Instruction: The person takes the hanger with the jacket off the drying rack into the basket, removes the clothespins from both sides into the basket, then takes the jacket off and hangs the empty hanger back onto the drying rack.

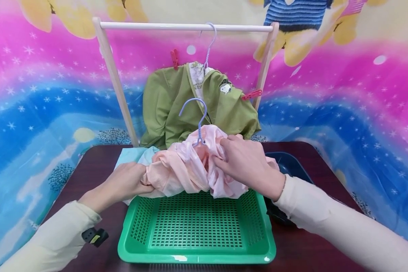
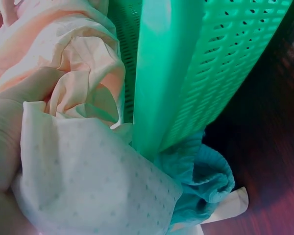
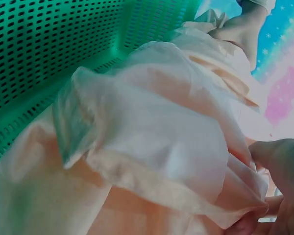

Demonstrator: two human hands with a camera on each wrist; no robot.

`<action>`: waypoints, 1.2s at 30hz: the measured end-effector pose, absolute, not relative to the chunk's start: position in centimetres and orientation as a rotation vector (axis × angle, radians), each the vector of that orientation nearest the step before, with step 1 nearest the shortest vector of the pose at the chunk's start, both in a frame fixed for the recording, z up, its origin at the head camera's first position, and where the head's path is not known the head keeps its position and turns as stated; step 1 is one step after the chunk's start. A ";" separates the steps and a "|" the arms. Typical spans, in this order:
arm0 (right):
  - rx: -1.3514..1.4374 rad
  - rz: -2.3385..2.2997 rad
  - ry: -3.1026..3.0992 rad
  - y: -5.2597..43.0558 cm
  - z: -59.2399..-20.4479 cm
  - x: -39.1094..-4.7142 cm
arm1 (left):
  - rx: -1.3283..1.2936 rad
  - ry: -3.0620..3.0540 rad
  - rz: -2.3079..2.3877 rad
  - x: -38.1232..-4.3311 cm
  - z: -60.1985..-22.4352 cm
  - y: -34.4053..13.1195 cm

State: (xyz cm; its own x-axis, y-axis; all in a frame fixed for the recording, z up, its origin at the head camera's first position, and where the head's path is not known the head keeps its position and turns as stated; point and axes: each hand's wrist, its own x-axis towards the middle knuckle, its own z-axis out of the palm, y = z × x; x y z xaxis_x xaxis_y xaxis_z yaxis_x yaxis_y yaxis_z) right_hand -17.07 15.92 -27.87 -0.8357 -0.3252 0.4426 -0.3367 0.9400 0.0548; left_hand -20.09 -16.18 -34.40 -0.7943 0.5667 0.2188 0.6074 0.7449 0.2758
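Gripping bunched pink garment with curled left hand at one end and pinching right hand beside purple hanger | held over far side of green basket | apt to slide off hanger if tugged harder from one side than the other | apt to snag against green jacket behind if raised too close

A laundry-handling area is indicated by a garment rack, pink garment and perforated basket. The desk is bordered by a printed backdrop; room type cannot be determined.
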 end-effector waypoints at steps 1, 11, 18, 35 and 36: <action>0.482 0.041 -2.639 16.1 -27.8 -17.1 | -0.951 -2.822 -0.510 -20.1 -34.4 -16.2; 0.405 0.226 -2.719 19.4 -26.3 -17.4 | -0.884 -2.770 -0.496 -19.9 -33.5 -17.3; 0.369 0.316 -2.740 21.0 -26.1 -17.4 | -0.870 -2.760 -0.486 -19.9 -33.3 -17.7; 0.364 0.614 -2.805 25.9 -25.6 -18.5 | -0.822 -2.762 -0.470 -19.7 -33.0 -19.2; 0.364 0.634 -2.818 26.1 -25.6 -18.6 | -0.823 -2.760 -0.464 -19.7 -33.0 -19.2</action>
State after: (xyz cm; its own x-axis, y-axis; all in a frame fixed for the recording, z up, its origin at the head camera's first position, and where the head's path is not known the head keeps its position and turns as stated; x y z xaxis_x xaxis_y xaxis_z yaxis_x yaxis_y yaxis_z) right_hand -18.60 26.10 -25.56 -0.9427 -0.1893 0.2747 -0.2887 0.8754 -0.3876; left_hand -19.66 -19.21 -32.96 -0.8177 0.4920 0.2989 0.5627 0.7927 0.2346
